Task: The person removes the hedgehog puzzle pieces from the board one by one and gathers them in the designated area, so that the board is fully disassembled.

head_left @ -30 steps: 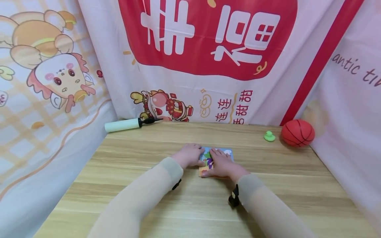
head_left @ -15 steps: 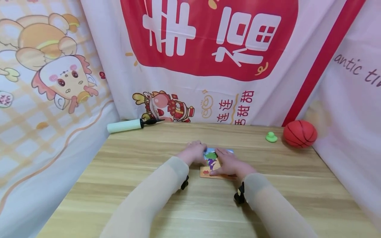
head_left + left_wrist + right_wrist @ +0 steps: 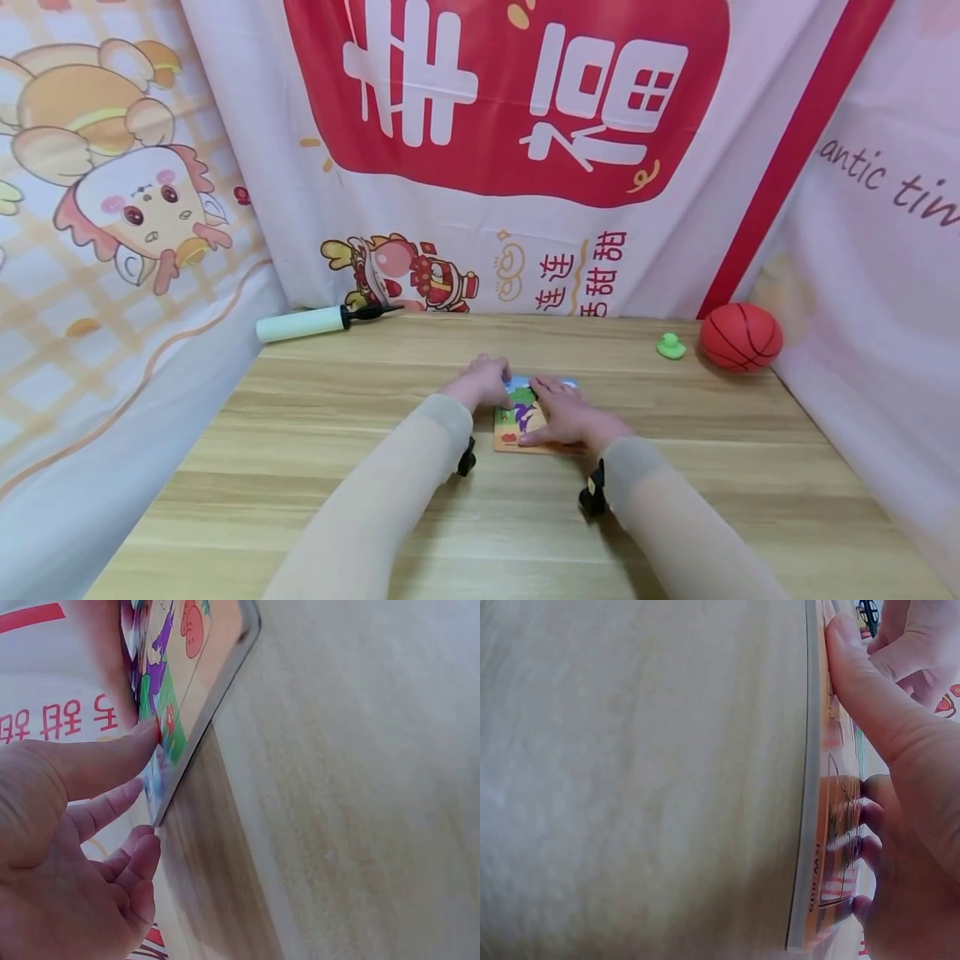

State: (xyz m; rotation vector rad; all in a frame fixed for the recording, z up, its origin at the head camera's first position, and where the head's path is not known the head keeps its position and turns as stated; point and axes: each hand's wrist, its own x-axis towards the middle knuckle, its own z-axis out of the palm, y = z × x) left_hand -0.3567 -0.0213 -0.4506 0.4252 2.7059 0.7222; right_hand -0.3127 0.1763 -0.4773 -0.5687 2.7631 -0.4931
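A flat, square jigsaw puzzle board [image 3: 508, 435] with a bright cartoon picture lies on the wooden table. My left hand [image 3: 483, 383] is at its left side; in the left wrist view the thumb lies on the picture near a corner of the board [image 3: 196, 682], and the other fingers bend loosely by the edge. My right hand [image 3: 564, 412] spreads over the right part, covering much of the picture. In the right wrist view its thumb and fingertips rest on the puzzle face [image 3: 832, 810], where cut lines show. Whether the left hand pinches a piece is hard to see.
A pale green hand pump [image 3: 303, 323] with a black nozzle lies at the back left. At the back right are a small green toy duck [image 3: 671, 346] and a red toy basketball [image 3: 741, 337]. Printed cloths [image 3: 517, 192] hang around the table [image 3: 360, 433].
My left hand lifts a little and bends at the puzzle's left side, then more of the green left part shows now. My right hand stays on the board. The head view shifts slightly.
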